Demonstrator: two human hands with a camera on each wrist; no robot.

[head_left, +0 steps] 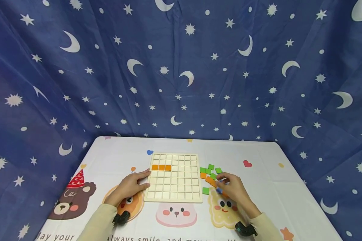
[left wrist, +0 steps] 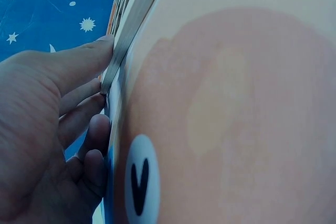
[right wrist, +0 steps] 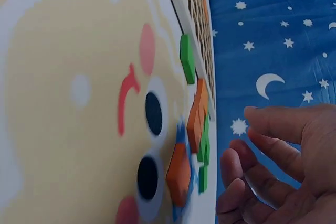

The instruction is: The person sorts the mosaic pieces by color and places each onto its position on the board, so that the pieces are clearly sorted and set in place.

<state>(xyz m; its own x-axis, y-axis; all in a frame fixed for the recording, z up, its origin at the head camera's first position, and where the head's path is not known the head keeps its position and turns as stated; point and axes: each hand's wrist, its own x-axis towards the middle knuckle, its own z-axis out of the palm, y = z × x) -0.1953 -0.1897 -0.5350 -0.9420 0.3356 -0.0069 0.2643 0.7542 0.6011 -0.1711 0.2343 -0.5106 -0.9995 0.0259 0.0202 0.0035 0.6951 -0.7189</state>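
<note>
A cream grid board lies on the table, with three orange tiles side by side in one row near its left edge. My left hand rests against the board's left edge, fingers fairly straight; the left wrist view shows the thumb touching the rim. Right of the board, my right hand hovers over a loose pile, fingers bent. The right wrist view shows no tile between those fingers. Under and beside it lie orange tiles, green tiles and a blue piece, blurred in the wrist view.
The white tablecloth carries printed cartoon faces, hearts and lettering. A blue curtain with moons and stars hangs behind the table and along both sides. Several green tiles lie at the far side of the pile, close to the board's right edge.
</note>
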